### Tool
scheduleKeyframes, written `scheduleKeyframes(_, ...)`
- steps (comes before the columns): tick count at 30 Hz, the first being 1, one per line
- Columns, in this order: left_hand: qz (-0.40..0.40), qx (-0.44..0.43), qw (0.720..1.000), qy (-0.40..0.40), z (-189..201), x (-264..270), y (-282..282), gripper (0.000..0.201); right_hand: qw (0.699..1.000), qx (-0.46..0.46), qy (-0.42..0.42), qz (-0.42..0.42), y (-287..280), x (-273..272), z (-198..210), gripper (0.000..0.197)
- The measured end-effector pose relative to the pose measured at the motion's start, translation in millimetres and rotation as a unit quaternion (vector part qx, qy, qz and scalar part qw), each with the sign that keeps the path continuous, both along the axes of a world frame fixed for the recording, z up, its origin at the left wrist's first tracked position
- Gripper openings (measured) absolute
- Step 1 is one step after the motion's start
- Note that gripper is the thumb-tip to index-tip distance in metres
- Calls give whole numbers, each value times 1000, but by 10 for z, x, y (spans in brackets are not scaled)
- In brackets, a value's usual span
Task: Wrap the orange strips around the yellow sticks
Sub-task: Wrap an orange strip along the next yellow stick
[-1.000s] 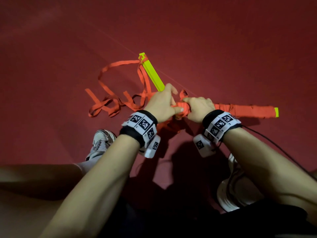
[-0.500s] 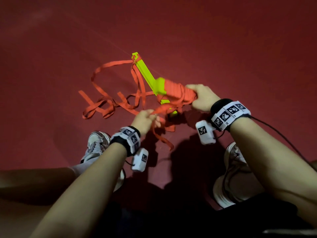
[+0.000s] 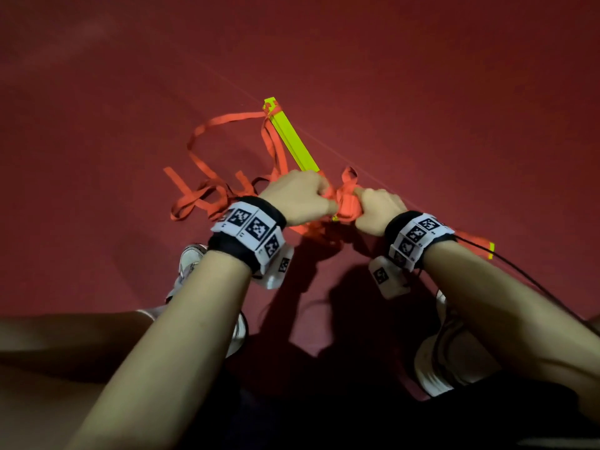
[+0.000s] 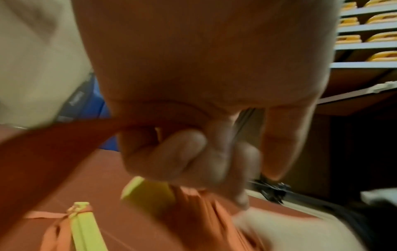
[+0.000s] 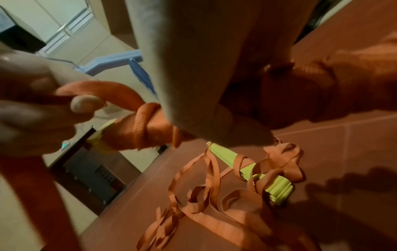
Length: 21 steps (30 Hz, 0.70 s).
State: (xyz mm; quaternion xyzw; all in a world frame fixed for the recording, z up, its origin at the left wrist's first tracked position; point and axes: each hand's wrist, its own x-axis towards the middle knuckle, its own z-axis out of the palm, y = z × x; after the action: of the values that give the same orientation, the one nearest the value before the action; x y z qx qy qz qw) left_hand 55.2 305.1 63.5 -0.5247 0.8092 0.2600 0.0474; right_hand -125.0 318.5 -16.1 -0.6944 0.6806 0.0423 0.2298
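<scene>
My right hand (image 3: 378, 209) grips a yellow stick (image 3: 492, 250) that is mostly covered in wound orange strip (image 3: 345, 206); only its yellow tip shows at the right. My left hand (image 3: 298, 198) is right beside it, fingers curled round the free orange strip (image 4: 64, 135) at the wrapped part. In the right wrist view the coils (image 5: 148, 129) sit tight on the stick, with the left hand (image 5: 43, 105) pinching the strip. More yellow sticks (image 3: 292, 141) lie on the floor beyond, tied at the far end. Loose orange strips (image 3: 207, 196) trail to the left.
The floor (image 3: 422, 92) is dark red. My shoes (image 3: 191, 264) (image 3: 435, 368) stand below the hands. A black cable (image 3: 519, 277) runs from the right wrist. Shelves (image 4: 365, 34) and a dark box (image 5: 86, 169) stand at the room's edge.
My left hand has come back up from below the stick with the strip and now sits against the right hand. The held stick has swung down, its wrapped end pointing right again.
</scene>
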Motion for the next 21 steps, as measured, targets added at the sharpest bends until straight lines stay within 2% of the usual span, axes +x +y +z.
scheduleKeyframes(3,-37,40,999,4,-155,-106,46,31,995,-46,-47,-73,-61,-75,36,40)
scheduleKeyframes(5,-35,72,996,48,-307,-110,72,32,991,-62,-80,-92,-90,-118,107,32)
scheduleKeyframes(9,49,75,984,151,-725,95,8,26,991,-24,-130,-32,-92,-227,200,27)
scheduleKeyframes(11,98,66,976,184,-896,265,-72,11,993,36,-111,33,-62,-236,224,39)
scheduleKeyframes(12,108,55,974,194,-940,319,-118,15,991,64,-92,67,-42,-222,220,43)
scheduleKeyframes(14,119,42,974,189,-864,365,-142,10,987,94,-51,117,6,-174,196,40)
scheduleKeyframes(15,127,27,976,175,-816,376,-154,18,986,99,-37,132,18,-154,170,38)
scheduleKeyframes(17,140,-11,977,162,-705,378,-177,19,981,112,-10,157,37,-94,145,38)
scheduleKeyframes(19,158,-22,966,206,-589,351,-176,15,978,119,21,169,50,-26,109,46)
scheduleKeyframes(21,150,-33,960,234,-467,266,-150,20,979,113,42,162,58,11,46,53)
